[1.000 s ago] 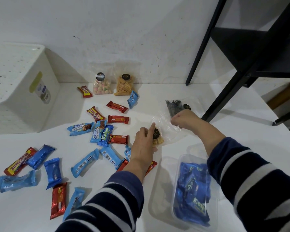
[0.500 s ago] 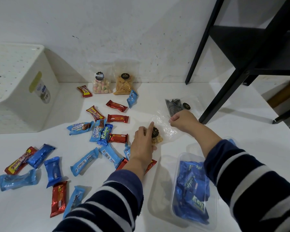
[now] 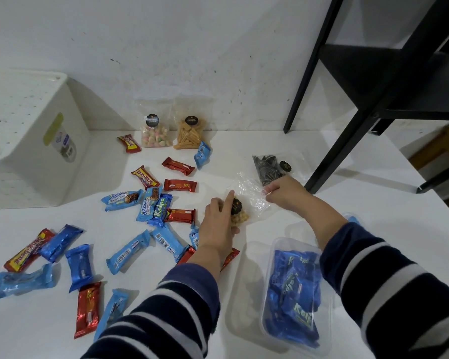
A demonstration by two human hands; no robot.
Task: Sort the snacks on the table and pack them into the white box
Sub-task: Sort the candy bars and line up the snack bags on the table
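both hands work one clear bag (image 3: 246, 203): left hand (image 3: 218, 226) grips its filled end, right hand (image 3: 283, 193) pinches the loose top, likely to lift it. white box (image 3: 29, 141) waits at ten o'clock on the desk (image 3: 347, 203).

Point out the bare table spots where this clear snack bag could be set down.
Bare table lies right of the clear tub of blue wafers, towards the black shelf leg, and in front of the white box, above the blue and red bars. It is crowded from the Kalpa wafer down to the left hand.
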